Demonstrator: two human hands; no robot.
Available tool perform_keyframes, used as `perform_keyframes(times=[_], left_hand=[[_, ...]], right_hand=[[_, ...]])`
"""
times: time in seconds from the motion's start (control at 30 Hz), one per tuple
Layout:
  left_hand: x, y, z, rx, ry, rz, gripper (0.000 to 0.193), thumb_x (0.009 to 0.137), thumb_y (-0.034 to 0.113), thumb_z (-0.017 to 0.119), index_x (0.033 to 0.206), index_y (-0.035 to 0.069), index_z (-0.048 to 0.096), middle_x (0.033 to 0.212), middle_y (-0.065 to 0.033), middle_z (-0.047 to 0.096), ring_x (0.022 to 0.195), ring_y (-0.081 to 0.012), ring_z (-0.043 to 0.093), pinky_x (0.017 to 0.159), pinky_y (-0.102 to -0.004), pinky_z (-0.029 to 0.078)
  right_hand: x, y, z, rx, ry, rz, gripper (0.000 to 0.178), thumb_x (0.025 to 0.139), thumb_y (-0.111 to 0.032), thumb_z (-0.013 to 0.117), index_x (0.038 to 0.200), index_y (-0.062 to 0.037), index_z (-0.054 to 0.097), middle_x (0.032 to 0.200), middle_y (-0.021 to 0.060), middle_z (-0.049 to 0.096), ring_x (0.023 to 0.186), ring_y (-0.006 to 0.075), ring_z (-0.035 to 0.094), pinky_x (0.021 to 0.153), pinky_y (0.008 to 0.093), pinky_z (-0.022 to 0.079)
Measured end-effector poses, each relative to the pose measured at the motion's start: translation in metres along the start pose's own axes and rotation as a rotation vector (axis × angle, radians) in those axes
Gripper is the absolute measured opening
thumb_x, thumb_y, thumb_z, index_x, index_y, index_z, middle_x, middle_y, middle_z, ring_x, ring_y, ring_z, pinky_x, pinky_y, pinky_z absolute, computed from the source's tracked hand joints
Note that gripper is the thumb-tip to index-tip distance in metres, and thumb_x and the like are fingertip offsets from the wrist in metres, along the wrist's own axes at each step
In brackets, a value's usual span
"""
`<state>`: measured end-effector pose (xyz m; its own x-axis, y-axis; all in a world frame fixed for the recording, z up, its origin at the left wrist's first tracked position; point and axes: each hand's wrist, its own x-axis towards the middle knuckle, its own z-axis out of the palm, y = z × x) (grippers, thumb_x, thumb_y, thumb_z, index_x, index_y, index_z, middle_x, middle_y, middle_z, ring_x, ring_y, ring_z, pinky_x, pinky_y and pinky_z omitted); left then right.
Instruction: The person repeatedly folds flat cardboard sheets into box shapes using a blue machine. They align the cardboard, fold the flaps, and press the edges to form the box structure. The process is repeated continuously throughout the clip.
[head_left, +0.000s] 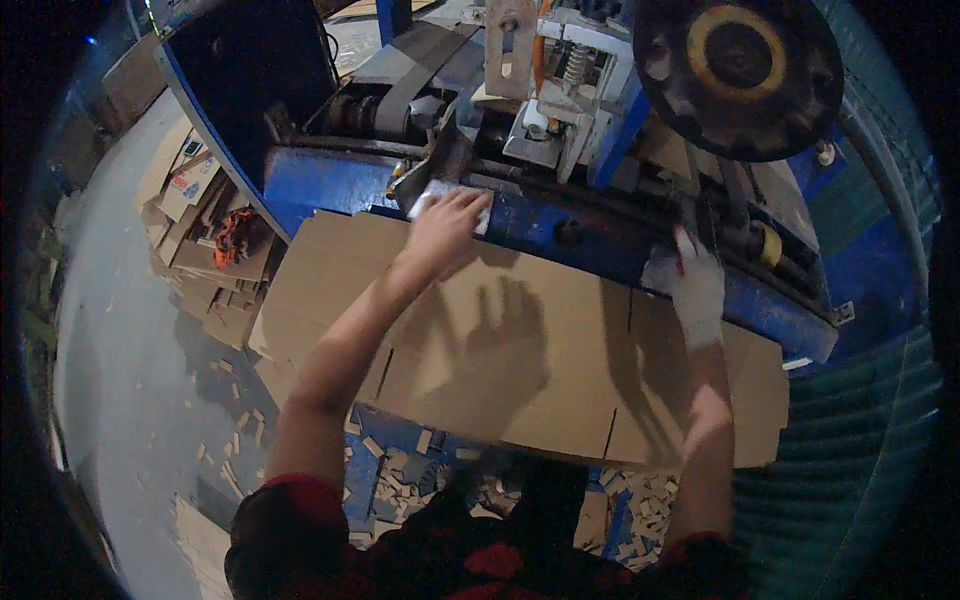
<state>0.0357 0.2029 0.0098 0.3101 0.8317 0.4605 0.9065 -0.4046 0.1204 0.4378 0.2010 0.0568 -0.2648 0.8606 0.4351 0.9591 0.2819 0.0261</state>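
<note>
A large sheet of brown cardboard (570, 370) with dark slots cut in it lies in front of me against the blue machine (540, 210). My left hand (445, 230), bare, is over the sheet's far edge, fingers loosely apart beside a small whitish piece (482, 212) at the machine's metal guide. A shadow with spread fingers falls on the cardboard below it. Farther right, my right hand (697, 290) wears a whitish glove and reaches to the machine's front edge. A red bit shows at its fingers; blur hides how they are bent.
A big dark wheel (740, 70) and a spring-loaded metal head (560, 110) stand above the machine's rollers. Stacked cardboard (205, 230) with an orange cloth (235, 238) is at the left. Cardboard scraps (400, 480) litter the floor; green corrugated sheeting (840, 440) is at the right.
</note>
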Motion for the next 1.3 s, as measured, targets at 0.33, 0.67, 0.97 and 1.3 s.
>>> perform_keyframes(times=[0.33, 0.67, 0.97, 1.3], left_hand=[[-0.276, -0.049, -0.111, -0.085, -0.424, -0.938, 0.055, 0.083, 0.037, 0.068, 0.122, 0.000, 0.056, 0.125, -0.0191, 0.054, 0.118, -0.0340, 0.049, 0.097, -0.0439, 0.039], [-0.301, -0.075, -0.075, -0.001, -0.067, -0.732, 0.068, 0.076, 0.046, 0.072, 0.125, 0.002, 0.052, 0.122, -0.0215, 0.052, 0.113, -0.0380, 0.050, 0.095, -0.0529, 0.038], [-0.266, -0.039, -0.101, -0.189, 0.138, -0.804, 0.063, 0.073, 0.029, 0.077, 0.121, 0.003, 0.047, 0.112, -0.0146, 0.053, 0.108, -0.0312, 0.051, 0.092, -0.0444, 0.041], [-0.227, 0.065, -0.098, -0.748, 0.042, -0.619, 0.048, 0.077, -0.002, 0.067, 0.123, -0.001, 0.055, 0.123, -0.0141, 0.058, 0.115, -0.0235, 0.054, 0.098, -0.0347, 0.042]], right_hand=[[-0.274, -0.031, -0.054, -0.146, -0.101, 0.228, 0.054, 0.080, -0.026, 0.066, 0.127, -0.0042, 0.053, 0.135, 0.0182, 0.048, 0.129, 0.0394, 0.038, 0.107, 0.0548, 0.027], [-0.384, -0.025, -0.071, -0.045, 0.704, 1.376, 0.078, 0.075, -0.024, 0.078, 0.137, -0.0031, 0.036, 0.144, 0.0147, 0.033, 0.129, 0.0343, 0.038, 0.102, 0.0476, 0.037], [-0.362, -0.043, -0.103, 0.711, 0.892, 1.067, 0.054, 0.083, -0.010, 0.067, 0.131, -0.0017, 0.044, 0.121, 0.0102, 0.054, 0.098, 0.0221, 0.056, 0.080, 0.0321, 0.048], [-0.302, -0.118, -0.099, -0.040, -0.247, -0.282, 0.063, 0.063, -0.013, 0.072, 0.123, -0.0152, 0.055, 0.129, 0.0164, 0.047, 0.120, 0.0423, 0.043, 0.096, 0.0599, 0.037]])
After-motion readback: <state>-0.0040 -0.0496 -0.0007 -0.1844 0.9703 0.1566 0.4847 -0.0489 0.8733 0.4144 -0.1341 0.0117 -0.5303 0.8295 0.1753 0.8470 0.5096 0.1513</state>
